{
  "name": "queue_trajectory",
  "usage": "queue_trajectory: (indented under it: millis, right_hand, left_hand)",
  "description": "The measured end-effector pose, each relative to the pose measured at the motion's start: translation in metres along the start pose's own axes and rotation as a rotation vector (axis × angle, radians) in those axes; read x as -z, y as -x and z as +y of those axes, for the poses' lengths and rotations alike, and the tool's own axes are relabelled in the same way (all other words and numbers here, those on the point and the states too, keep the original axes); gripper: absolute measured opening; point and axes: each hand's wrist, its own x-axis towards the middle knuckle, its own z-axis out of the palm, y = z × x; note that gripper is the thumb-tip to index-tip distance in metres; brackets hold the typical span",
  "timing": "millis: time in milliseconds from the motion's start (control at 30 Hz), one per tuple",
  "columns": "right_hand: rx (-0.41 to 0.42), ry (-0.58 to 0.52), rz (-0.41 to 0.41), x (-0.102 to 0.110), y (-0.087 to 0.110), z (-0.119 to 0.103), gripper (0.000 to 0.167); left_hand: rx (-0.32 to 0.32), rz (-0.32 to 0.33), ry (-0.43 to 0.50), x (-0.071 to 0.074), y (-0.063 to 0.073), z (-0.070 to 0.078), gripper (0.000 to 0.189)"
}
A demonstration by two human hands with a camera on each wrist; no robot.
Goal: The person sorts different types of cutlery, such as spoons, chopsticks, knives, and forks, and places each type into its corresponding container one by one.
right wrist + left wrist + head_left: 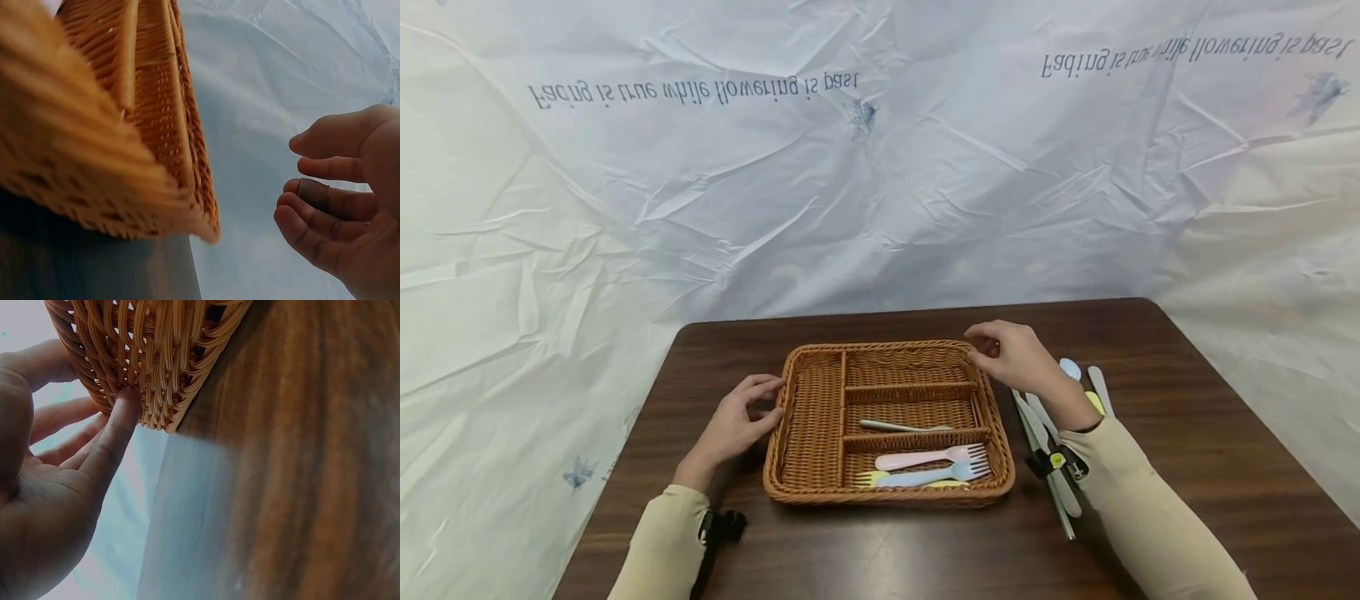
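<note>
A brown wicker basket (805,417) with several compartments stands on the table. My left hand (737,421) is at its left side, fingertips on the outer wall; in the left wrist view one of the fingers (115,434) touches the weave. My right hand (1018,358) hovers by the far right corner, fingers loosely bent and holding nothing; a gap separates it from the basket in the right wrist view. A pink fork (917,459), a light blue fork (932,476) and a yellow fork (871,478) lie in the front compartment. A metal utensil (898,427) lies in the middle one.
Right of the basket, several metal utensils (1067,492) lie partly under my right wrist. Beyond the forearm are a light blue spoon (1071,368), a yellow utensil (1094,402) and a pale handle (1101,390). A printed white sheet (880,192) hangs behind the dark table (850,550).
</note>
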Motion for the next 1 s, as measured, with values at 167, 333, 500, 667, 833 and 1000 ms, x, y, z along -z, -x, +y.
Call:
queue_trajectory:
  millis: [167,333,500,667,833,1000]
  right_hand:
    - [-0.032,0.023,0.01,0.003,0.004,0.007,0.034]
    - [-0.084,0.023,0.016,0.007,0.01,0.015,0.034]
    - [-0.141,0.021,0.051,0.011,0.017,0.026,0.034]
    - [-0.178,0.045,0.082,0.017,0.025,0.037,0.035]
    - [-0.186,0.074,0.108,0.02,0.033,0.046,0.035]
    - [-0.203,0.097,0.12,0.023,0.042,0.052,0.035]
  left_hand:
    - [-0.002,0.002,0.01,0.001,0.0,0.001,0.045]
    - [-0.007,0.002,-0.001,0.001,-0.001,0.0,0.045]
    - [-0.004,0.004,0.003,0.0,-0.001,0.0,0.045]
    - [-0.019,0.011,-0.006,0.0,0.0,-0.001,0.044]
    - [-0.041,0.025,-0.009,-0.001,0.0,-0.002,0.043]
    - [-0.031,0.018,-0.003,-0.002,-0.001,-0.001,0.043]
